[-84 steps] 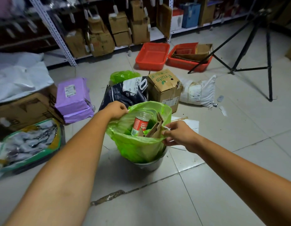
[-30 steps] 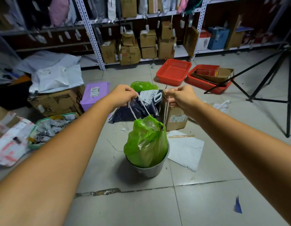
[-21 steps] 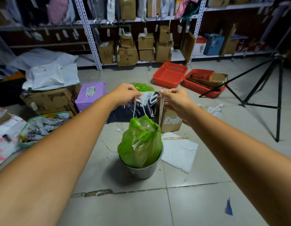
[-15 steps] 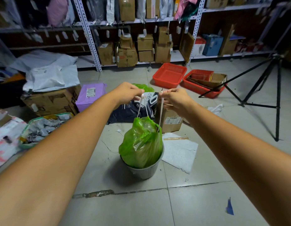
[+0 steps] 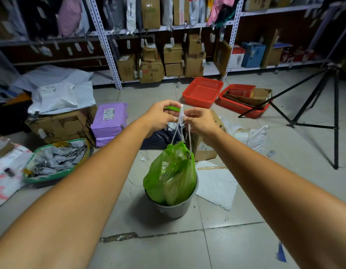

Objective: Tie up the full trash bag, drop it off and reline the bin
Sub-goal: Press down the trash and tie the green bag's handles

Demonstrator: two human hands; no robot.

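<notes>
- While the green trash bag (image 5: pixel 172 177) sat in the grey bin (image 5: pixel 176 210) on the tiled floor (image 5: pixel 236 249), its mouth was drawn closed and its top stood above the bin's rim.
- White drawstrings (image 5: pixel 180 121) ran up from the gathered neck to the 2 hands, which met directly above the bag.
- The left hand (image 5: pixel 162 117) had its fingers curled and pinched the cords near their top.
- The right hand (image 5: pixel 202 121), just beside it, pinched the same cords between thumb and curled fingers.
- A cardboard box (image 5: pixel 204 150) stood just behind the bin, and a white sheet (image 5: pixel 216 185) lay on the floor to the bin's right.
- A red basket (image 5: pixel 202 92) sat farther back, with a 2nd red basket (image 5: pixel 244 108) holding cardboard just beside it, near a black tripod (image 5: pixel 313 105).
- Purple parcels (image 5: pixel 110 119) were stacked to the left, near a tray of grey packets (image 5: pixel 57 160).
- Metal shelves (image 5: pixel 110 55) carrying boxes lined the back.
</notes>
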